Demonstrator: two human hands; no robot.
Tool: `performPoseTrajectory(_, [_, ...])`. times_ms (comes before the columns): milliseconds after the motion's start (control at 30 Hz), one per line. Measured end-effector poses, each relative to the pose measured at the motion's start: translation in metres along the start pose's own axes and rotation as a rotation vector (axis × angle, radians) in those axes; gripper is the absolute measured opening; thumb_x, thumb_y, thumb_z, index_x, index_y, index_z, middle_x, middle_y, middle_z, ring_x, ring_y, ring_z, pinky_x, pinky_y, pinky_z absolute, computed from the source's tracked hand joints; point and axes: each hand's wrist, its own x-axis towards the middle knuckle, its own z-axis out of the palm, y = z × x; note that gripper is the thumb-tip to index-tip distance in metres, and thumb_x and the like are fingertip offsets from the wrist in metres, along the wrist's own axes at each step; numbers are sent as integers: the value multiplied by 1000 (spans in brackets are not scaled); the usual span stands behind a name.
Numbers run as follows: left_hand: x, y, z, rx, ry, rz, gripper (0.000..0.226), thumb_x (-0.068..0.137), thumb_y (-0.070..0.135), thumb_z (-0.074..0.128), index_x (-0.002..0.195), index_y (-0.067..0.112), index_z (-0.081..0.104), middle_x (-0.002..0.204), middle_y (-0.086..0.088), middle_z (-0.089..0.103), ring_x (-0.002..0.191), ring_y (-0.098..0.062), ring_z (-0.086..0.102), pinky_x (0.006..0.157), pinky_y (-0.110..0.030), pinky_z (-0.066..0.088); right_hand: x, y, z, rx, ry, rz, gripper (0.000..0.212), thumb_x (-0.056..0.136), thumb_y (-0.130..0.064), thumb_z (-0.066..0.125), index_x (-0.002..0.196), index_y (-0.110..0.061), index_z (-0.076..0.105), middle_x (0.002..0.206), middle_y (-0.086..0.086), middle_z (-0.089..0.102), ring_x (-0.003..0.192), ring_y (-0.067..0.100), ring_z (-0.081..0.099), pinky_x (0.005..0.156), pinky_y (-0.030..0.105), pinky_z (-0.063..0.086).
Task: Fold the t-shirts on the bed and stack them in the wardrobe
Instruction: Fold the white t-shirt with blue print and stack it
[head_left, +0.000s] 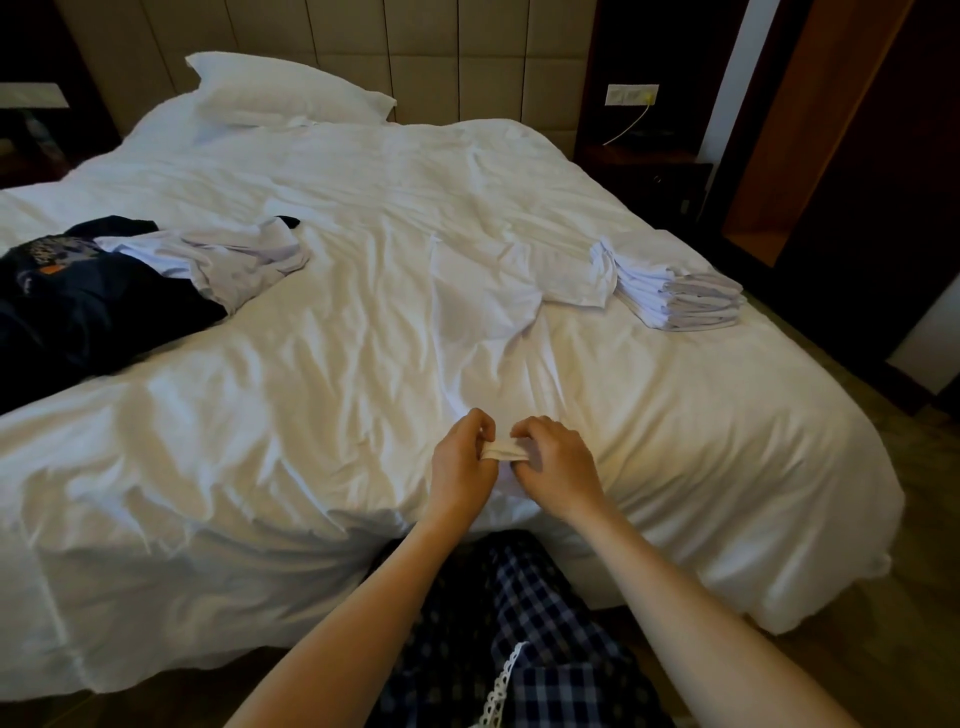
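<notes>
The left hand (460, 457) and right hand (558, 457) were together at six o'clock on the bed (260, 441), each pinching the hem of a white t-shirt (483, 306) that lay lengthwise. A folded stack (675, 299) sat at two o'clock, not yet in the wardrobe (857, 182). Unfolded shirts (208, 260) waited at ten o'clock.

I have one wide head view, looking forward and down over the bed (260, 415) from its near edge, close.

Bare forearms; navy-and-white checked trousers (524, 639); lace trim (501, 686).
</notes>
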Motion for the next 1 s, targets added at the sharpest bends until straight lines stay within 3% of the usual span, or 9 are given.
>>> performPoseTrajectory(167, [0, -8, -4, 47, 48, 49, 35, 73, -15, 45, 70, 20, 42, 58, 8, 35, 53, -8, 31, 54, -17, 30, -1, 7, -2, -32, 222, -138, 23, 73, -22, 50, 83, -8, 65, 78, 2, 63, 69, 23, 60, 62, 25, 44])
performPoseTrajectory(333, [1, -6, -1, 95, 13, 140, 34, 73, -16, 45, 73, 18, 43, 64, 9, 36, 55, -7, 34, 54, -15, 31, 7, 11, -3, -443, -208, 83, 35, 87, -8, 51, 120, -17, 54, 118, 3, 53, 108, 25, 52, 85, 31, 38])
performPoseTrajectory(467, [4, -17, -3, 321, -54, 230, 29, 68, -17, 46, 84, 8, 45, 77, -4, 41, 67, -19, 34, 56, -26, 25, 16, 8, -17, -371, 349, -142, 24, 68, 0, 42, 72, -11, 64, 74, 6, 58, 70, 29, 56, 59, 28, 31])
performPoseTrajectory(567, [4, -26, -8, 460, -63, 346, 34, 55, -19, 44, 78, 6, 44, 70, -12, 44, 60, -24, 35, 50, -32, 25, 19, 13, -30, -476, 606, -324, 21, 66, 3, 44, 62, -13, 57, 65, 5, 53, 67, 21, 36, 62, 30, 24])
performPoseTrajectory(633, [1, -33, -5, 558, -152, 445, 31, 56, -13, 36, 77, 8, 42, 69, -12, 45, 57, -27, 41, 49, -32, 25, 13, 22, -29, -627, 432, -285, 22, 62, 7, 54, 69, -14, 58, 72, 6, 54, 74, 23, 36, 66, 33, 26])
performPoseTrajectory(667, [-2, -35, -4, 613, -236, 444, 28, 63, -12, 36, 82, 6, 45, 76, -13, 48, 65, -30, 46, 52, -34, 28, 5, 27, -25, -703, 186, -196, 24, 66, 6, 55, 79, -14, 59, 83, 7, 55, 84, 25, 41, 71, 34, 29])
performPoseTrajectory(767, [-3, -37, -4, 737, -542, 225, 20, 83, -1, 44, 101, 4, 51, 101, -11, 51, 94, -28, 49, 66, -28, 29, -13, 42, -13, -655, -352, 91, 27, 86, 1, 45, 104, -15, 55, 110, 5, 51, 111, 27, 44, 88, 35, 31])
performPoseTrajectory(933, [-7, -37, -12, 334, -190, 101, 31, 73, -11, 43, 65, 16, 30, 66, 3, 31, 63, -20, 31, 53, -30, 15, -6, 34, -21, -455, 95, -159, 19, 52, 3, 45, 61, -8, 57, 63, 6, 52, 57, 28, 54, 51, 30, 36])
performPoseTrajectory(1000, [-14, -43, -12, 264, -122, -66, 36, 71, -11, 42, 61, 18, 23, 63, 2, 29, 58, -18, 27, 50, -29, 14, -9, 33, -18, -407, 43, -164, 22, 53, 7, 50, 68, -7, 58, 70, 8, 54, 63, 30, 55, 53, 31, 35])
